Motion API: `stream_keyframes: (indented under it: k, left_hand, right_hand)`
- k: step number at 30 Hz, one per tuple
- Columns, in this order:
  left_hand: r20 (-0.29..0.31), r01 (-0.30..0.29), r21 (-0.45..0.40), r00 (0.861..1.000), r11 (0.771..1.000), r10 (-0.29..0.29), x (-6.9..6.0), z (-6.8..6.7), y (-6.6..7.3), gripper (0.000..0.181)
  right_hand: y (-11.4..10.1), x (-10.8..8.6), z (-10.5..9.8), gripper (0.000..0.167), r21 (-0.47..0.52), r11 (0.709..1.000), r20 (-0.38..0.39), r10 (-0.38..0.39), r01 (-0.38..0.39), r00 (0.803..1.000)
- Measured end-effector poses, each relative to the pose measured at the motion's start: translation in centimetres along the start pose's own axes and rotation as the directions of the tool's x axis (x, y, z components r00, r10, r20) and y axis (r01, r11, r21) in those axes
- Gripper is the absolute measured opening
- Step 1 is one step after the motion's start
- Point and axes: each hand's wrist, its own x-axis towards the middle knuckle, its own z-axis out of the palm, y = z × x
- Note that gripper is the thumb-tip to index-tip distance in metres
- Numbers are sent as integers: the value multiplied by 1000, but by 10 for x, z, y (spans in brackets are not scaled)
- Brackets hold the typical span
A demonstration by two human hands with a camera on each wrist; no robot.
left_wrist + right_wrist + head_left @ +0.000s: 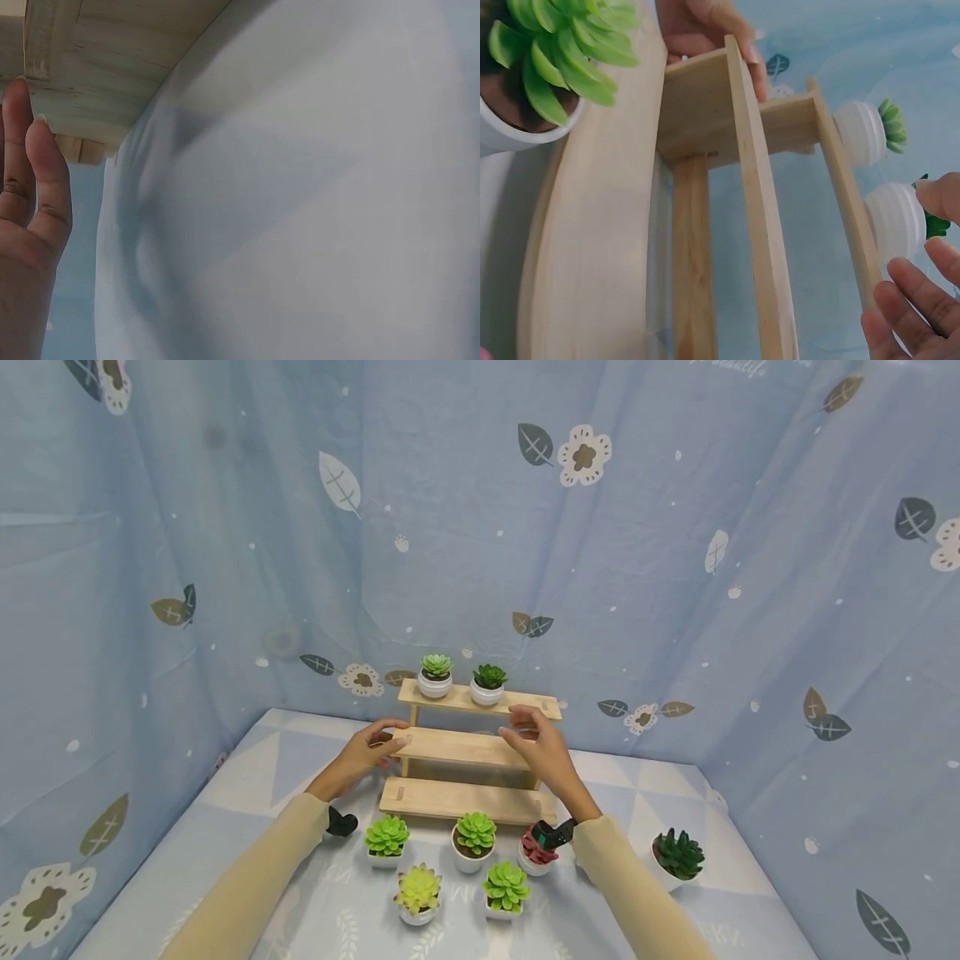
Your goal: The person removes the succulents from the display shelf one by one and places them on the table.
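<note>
A three-tier wooden plant stand (457,797) stands on the cloth-covered table. My left hand (369,748) grips the left end of its middle shelf, thumb over the board and other fingers round the side. In the left wrist view, two fingertips (46,154) meet the wood. My right hand (542,749) hovers over the right end of the middle shelf, fingers spread and holding nothing. On the top shelf sit a light green succulent (436,677) and a dark green succulent (488,683), both in white pots. The right hand is nearest the dark green one (896,219), apart from it.
In front of the stand are several potted succulents: bright green ones (387,840) (474,841) (506,888), a yellow-green one (418,893) and a red one (537,852) partly behind the right wrist strap. Right of my forearm stands another dark green succulent (677,858). Patterned blue curtains (450,527) enclose the table.
</note>
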Motion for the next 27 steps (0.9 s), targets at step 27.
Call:
stream_keyframes:
  k: [27]
  left_hand:
    - [22, -23, -15, 999, 1000, 24, -5, 2, 7, 51]
  right_hand:
    - [-10, 46, 7, 57, -109, 993, -133, 18, -33, 991]
